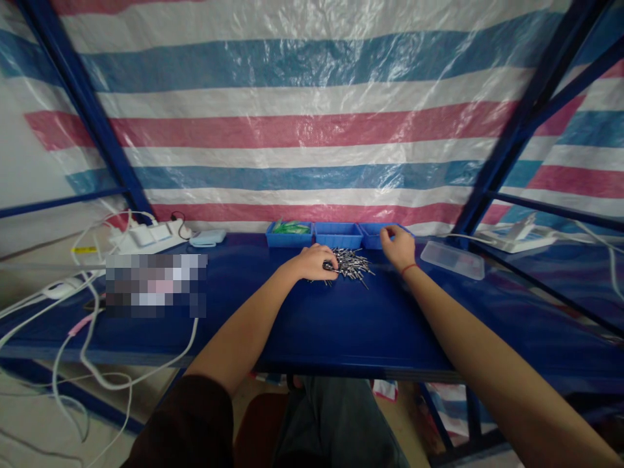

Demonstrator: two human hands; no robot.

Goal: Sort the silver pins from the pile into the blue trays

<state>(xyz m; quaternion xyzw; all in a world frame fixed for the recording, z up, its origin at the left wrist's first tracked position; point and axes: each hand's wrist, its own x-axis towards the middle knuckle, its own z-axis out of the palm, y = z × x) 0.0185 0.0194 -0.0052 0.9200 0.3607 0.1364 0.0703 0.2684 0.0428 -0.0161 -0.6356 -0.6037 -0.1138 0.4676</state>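
- Small metal pieces [355,262], slim and shiny, lie in a loose pile near the centre of the frame, on the blue tabletop [341,325].
- The left hand [316,262] curls over the pile's left edge, some pieces showing between thumb and fingers; whether its grip is closed on any, I cannot tell.
- The right hand [400,248], right of centre, is at the right-hand blue bin [369,240] and covers part of it. Its fingers bend in toward the thumb (a red band [410,267] circles the wrist); whether the grip holds anything, I cannot tell.
- Three blue bins stand side by side just behind the pile. The left-hand blue bin [290,241] holds green items [291,227] (too small to name); the middle blue bin [338,240] sits between the other two.
- A clear, shallow plastic tray or lid [453,260] lies flat to the right of the right hand.
- Toward the left of the frame, a light blue case [208,238] lies near a white power strip [151,238], with white cables [90,338] looping down the left side (the patch below the strip is pixelated).
- A striped plastic sheet [312,130] fills the upper frame, between blue metal posts.
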